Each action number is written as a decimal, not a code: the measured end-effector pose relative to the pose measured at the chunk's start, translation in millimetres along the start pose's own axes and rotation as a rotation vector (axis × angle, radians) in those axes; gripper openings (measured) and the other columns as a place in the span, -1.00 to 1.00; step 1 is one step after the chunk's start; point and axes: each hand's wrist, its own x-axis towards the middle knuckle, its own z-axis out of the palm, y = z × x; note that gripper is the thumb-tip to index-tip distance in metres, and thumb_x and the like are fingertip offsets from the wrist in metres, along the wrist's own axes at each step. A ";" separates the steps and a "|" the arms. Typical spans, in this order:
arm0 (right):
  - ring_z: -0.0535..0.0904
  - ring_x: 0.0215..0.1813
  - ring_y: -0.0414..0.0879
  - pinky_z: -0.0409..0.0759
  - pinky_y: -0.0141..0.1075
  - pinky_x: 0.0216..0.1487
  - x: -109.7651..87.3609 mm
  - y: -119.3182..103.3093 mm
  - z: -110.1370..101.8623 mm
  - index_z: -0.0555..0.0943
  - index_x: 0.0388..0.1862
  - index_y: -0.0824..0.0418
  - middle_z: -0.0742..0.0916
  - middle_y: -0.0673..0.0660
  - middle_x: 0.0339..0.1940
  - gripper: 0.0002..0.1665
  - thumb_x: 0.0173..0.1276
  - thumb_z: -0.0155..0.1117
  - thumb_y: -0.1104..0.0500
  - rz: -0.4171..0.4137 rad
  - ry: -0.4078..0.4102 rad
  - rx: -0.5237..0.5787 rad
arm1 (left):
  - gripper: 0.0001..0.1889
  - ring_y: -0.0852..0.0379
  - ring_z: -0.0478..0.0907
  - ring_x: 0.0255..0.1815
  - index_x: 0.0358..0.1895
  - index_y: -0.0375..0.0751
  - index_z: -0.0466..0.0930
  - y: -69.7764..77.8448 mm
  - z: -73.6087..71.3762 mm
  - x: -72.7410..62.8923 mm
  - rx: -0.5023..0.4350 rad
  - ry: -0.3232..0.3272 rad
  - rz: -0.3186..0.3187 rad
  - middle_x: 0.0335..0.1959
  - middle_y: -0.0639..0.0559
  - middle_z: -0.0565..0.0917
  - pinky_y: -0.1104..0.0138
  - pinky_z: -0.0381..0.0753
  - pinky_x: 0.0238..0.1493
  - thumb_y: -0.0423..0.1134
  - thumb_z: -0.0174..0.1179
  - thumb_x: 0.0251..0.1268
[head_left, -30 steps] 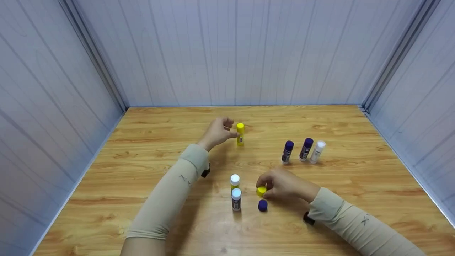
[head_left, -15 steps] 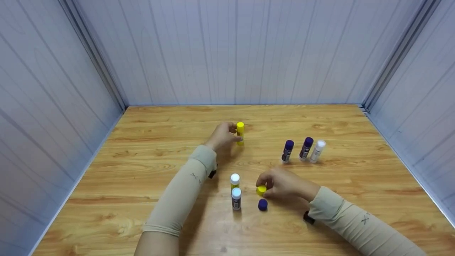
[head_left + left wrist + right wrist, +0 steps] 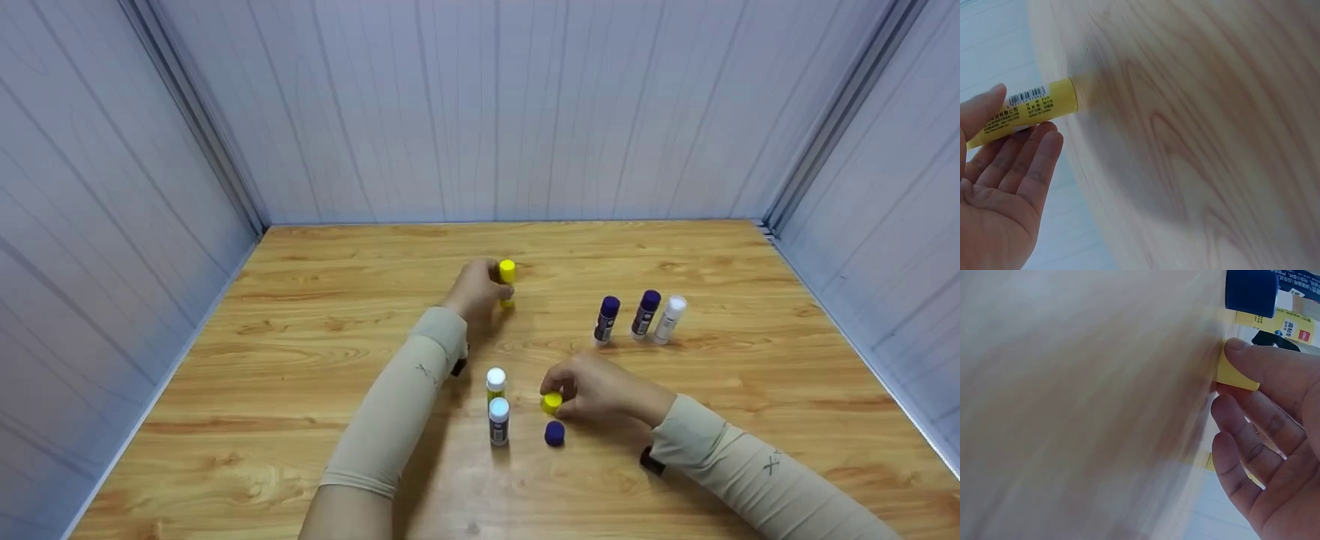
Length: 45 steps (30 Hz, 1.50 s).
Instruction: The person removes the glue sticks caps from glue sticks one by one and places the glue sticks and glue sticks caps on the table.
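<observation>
At the middle back of the table, my left hand (image 3: 474,291) has its thumb and fingers around an upright yellow glue stick (image 3: 507,271). The left wrist view shows the thumb on one side of this yellow glue stick (image 3: 1033,109) and the fingers on the other. Nearer the front, my right hand (image 3: 596,386) pinches a small yellow cap (image 3: 552,403) low at the table surface. A dark blue cap (image 3: 554,433) rests just in front of it. To the left stand two white-topped glue sticks, one yellow-bodied (image 3: 496,381), partly hidden behind the dark-labelled one (image 3: 499,424).
Right of centre stand two glue sticks with dark purple caps, one on the left (image 3: 606,321) and one in the middle (image 3: 645,315), beside a white glue stick (image 3: 670,321). Pale panelled walls (image 3: 480,112) bound the wooden table (image 3: 300,360) at the back and both sides.
My left hand has moved right to the yellow glue stick, and its fingers have closed around it. The right hand stays still at the yellow cap.
</observation>
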 end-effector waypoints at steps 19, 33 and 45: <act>0.75 -0.11 -0.14 0.76 -0.24 -0.03 -2.1 -6.2 -8.6 0.76 0.20 0.21 0.85 0.13 0.05 -0.52 0.29 0.61 0.29 -0.014 -0.008 -0.030 | -0.66 -0.08 0.71 0.16 0.19 -0.34 0.67 15.4 -31.6 -21.4 0.029 0.034 0.136 0.09 -0.17 0.76 0.03 0.71 0.35 -0.30 0.44 0.46; 0.81 -0.07 0.17 0.81 0.12 0.00 -11.2 -19.3 -45.1 0.76 0.22 0.23 0.86 0.25 0.00 -0.56 0.38 0.60 0.25 -0.098 0.181 -0.060 | -0.75 -0.02 0.67 -0.03 0.01 -0.27 0.59 25.5 -48.6 -54.5 0.048 0.030 0.251 -0.03 -0.16 0.71 0.11 0.77 0.10 -0.28 0.42 0.44; 0.77 -0.13 0.05 0.78 -0.21 -0.16 -19.8 -26.3 -64.3 0.77 0.21 0.25 0.87 0.18 -0.02 -0.62 0.46 0.55 0.19 -0.130 0.388 -0.038 | -0.80 0.03 0.63 -0.17 -0.10 -0.22 0.51 33.5 -45.5 -84.3 0.058 0.030 0.375 -0.15 -0.12 0.69 0.22 0.73 -0.06 -0.36 0.40 0.45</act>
